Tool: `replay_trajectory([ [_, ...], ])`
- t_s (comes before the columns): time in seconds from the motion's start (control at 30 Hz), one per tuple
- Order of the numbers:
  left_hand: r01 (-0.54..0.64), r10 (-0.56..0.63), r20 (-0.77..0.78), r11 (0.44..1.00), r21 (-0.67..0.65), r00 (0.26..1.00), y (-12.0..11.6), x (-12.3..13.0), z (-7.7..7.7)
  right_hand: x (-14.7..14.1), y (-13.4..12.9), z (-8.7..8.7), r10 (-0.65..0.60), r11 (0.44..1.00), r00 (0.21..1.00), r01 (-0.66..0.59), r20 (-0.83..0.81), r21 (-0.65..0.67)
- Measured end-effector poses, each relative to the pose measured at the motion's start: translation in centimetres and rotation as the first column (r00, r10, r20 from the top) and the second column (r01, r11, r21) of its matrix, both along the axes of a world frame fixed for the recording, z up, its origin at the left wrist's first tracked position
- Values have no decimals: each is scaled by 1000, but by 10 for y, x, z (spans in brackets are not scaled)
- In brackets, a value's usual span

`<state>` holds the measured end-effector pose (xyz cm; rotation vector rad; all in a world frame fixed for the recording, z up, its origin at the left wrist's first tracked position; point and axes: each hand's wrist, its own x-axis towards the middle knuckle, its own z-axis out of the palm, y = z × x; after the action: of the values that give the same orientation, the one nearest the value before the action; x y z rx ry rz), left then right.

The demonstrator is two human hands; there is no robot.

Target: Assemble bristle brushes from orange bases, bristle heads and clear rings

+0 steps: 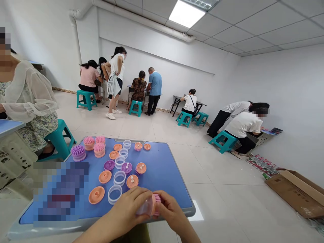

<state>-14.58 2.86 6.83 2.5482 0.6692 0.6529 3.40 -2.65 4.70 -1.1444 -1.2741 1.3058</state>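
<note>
At the front edge of the desk, both hands hold one scalp brush [145,208] with a clear body, an orange collar and pink bristles. My left hand [130,206] wraps around the clear body. The fingers of my right hand [170,210] grip the bristle end. Beyond the hands, clear plastic rings [115,194] form a column, with orange caps [96,195] and a purple cap [109,165] to their left. On their right lie bristle heads [132,181], turned over with white stems up. Several pink brushes [99,150] and a purple brush [78,153] stand at the far left.
The blue desk [162,168] has a raised grey rim. A blurred-out patch [60,194] covers its left part. A person [27,91] sits close on the left beside another desk. Other people work along the walls on teal stools [224,141]. A cardboard box [296,192] lies right.
</note>
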Motion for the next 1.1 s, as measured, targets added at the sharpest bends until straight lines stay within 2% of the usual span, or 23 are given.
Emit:
replay_trajectory([
  [0.1,39,-38,-22,997,59,999,-2,8,3,4,-1,-7,-41,998,999,40,-10,-46],
  [0.27,-70,66,-67,996,-55,996,-1,17,8,18,-4,-8,0,993,997,9,-75,117],
  [0.4,8,-3,-147,999,32,989,0,25,7,23,-5,-2,22,994,997,-14,-70,107],
  [0.57,82,-44,-207,980,179,977,-1,36,5,30,-6,-7,18,999,980,-9,-200,46],
  [0.67,141,-68,-307,965,222,949,0,47,11,36,-6,-14,-45,999,958,46,-284,-2],
  [0.77,213,-110,-399,951,224,910,8,64,24,43,-2,-17,-161,987,929,146,-334,-67],
  [0.83,260,-173,-395,949,178,902,22,77,35,50,2,-16,-259,966,887,235,-382,-109],
  [0.9,234,-186,-341,967,104,922,48,91,47,58,6,-14,-369,929,830,339,-418,-147],
  [0.93,178,-146,-318,982,71,937,65,98,52,63,8,-14,-420,907,798,390,-431,-161],
  [1.0,-17,31,-334,999,46,942,103,111,57,73,10,-13,-504,860,737,476,-451,-185],
  [1.1,-196,216,-414,976,91,884,162,125,55,86,11,-16,-558,824,683,526,-472,-213],
])
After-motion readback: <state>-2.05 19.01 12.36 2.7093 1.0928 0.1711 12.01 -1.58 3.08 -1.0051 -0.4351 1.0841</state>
